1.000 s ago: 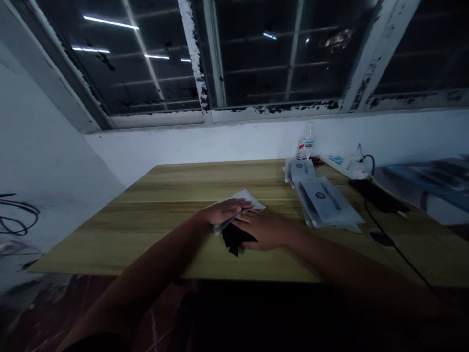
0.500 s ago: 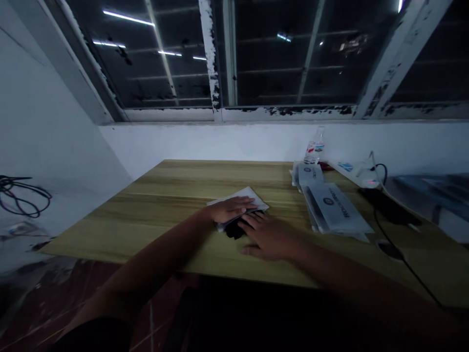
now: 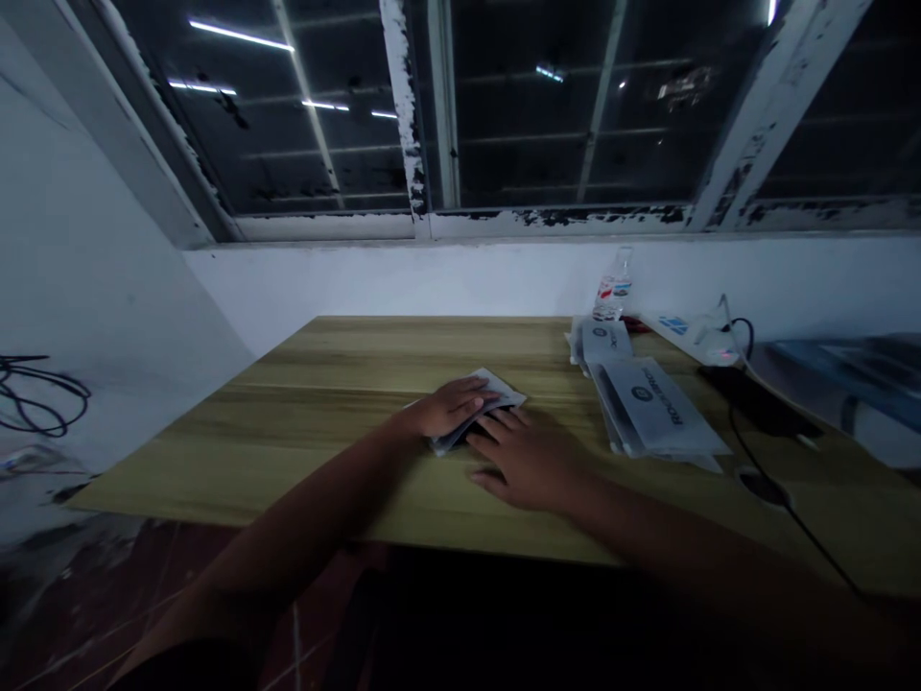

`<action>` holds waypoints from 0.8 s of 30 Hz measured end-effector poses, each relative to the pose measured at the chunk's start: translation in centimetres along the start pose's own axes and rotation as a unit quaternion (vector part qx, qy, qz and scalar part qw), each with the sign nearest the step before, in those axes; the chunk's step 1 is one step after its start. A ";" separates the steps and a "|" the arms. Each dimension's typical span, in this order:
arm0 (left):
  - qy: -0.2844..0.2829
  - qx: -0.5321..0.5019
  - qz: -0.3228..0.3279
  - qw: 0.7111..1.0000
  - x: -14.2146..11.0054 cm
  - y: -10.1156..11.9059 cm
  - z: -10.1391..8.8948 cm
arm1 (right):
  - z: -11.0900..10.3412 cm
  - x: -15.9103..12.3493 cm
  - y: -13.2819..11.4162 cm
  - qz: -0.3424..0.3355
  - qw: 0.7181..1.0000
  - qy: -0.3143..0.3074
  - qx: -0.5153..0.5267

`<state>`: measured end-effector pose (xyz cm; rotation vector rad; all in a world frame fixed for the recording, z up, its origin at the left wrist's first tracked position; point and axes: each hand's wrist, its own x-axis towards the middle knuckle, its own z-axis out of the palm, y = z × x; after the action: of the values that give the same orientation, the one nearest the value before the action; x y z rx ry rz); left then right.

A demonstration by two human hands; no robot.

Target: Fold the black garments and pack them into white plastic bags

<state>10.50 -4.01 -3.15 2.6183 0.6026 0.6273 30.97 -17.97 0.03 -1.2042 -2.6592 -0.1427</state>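
Note:
My left hand [image 3: 453, 408] lies flat on a folded white plastic packet [image 3: 500, 393] on the wooden table [image 3: 323, 461], pressing it down. My right hand [image 3: 529, 461] rests beside it on the tabletop, fingers spread, with the fingertips at the packet's near edge. A sliver of black cloth [image 3: 471, 434] shows in the shadow under the packet's edge. The rest of the cloth is hidden by the packet and my hands.
Two flat logo-printed plastic packets [image 3: 651, 408] lie to the right, with a plastic water bottle [image 3: 612, 284] behind them. Further right are a white device [image 3: 712, 341], a black object [image 3: 755, 398] and a black cable [image 3: 763, 480]. A window and white wall stand behind the table.
The black cloth below the packet has shrunk to a sliver. The packet looks narrower and more folded. My right hand has moved back from the cloth to the packet's near edge.

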 end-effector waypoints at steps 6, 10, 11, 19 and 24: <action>0.026 0.001 -0.038 0.999 -0.2 0.3 0.4 | -0.1 -0.2 0.5 0.008 0.999 -0.030 0.011; -0.003 -0.032 -0.021 0.999 0.1 2.7 0.9 | 1.1 0.0 1.8 0.002 1.000 -0.015 0.014; -0.006 -0.045 -0.015 0.999 0.1 2.9 0.7 | 1.3 0.0 2.2 0.001 1.000 -0.013 0.019; -0.037 0.031 0.078 0.996 -1.0 1.6 -2.9 | 0.6 0.1 6.5 0.065 0.993 0.001 0.103; 0.003 0.113 0.141 0.984 -0.4 3.7 -2.0 | 0.0 0.1 7.1 0.092 0.987 0.040 0.122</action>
<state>10.33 -6.74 0.07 2.9456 0.3218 0.6862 36.28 -13.23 0.02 -1.3221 -2.3960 0.1565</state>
